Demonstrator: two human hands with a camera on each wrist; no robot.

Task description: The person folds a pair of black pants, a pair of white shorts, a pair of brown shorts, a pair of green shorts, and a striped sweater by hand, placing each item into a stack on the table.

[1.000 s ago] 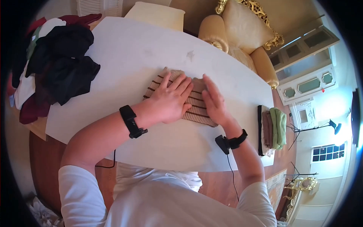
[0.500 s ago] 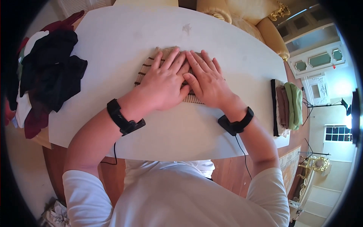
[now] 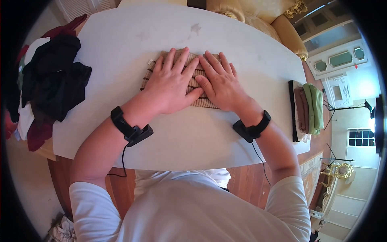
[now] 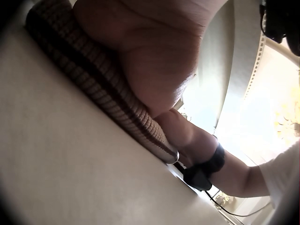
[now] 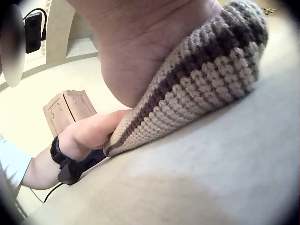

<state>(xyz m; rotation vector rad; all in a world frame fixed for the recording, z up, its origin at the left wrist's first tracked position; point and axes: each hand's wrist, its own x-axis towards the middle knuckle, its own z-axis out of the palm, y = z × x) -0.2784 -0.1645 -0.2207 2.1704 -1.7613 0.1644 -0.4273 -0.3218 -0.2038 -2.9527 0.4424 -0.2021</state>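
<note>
A folded beige knit garment with dark brown stripes lies on the white table, a small pale tag showing at its left edge. On its left part my left hand lies flat, fingers straight and spread. My right hand rests palm down on the right part, its thumb reaching toward the left thumb. Much of the cloth is hidden under both hands. In the left wrist view the palm presses on the thick ribbed fold; the right wrist view has the other palm on the chunky knit.
A loose heap of dark, white and maroon clothes covers the left end of the table. At the right edge stands a neat stack of folded clothes, green outermost. A gold armchair is beyond the far edge.
My right hand came down from the right side onto the knit garment, fingers spreading flat. The left hand stays on the garment, having shifted slightly. The head view has tilted and shifted.
</note>
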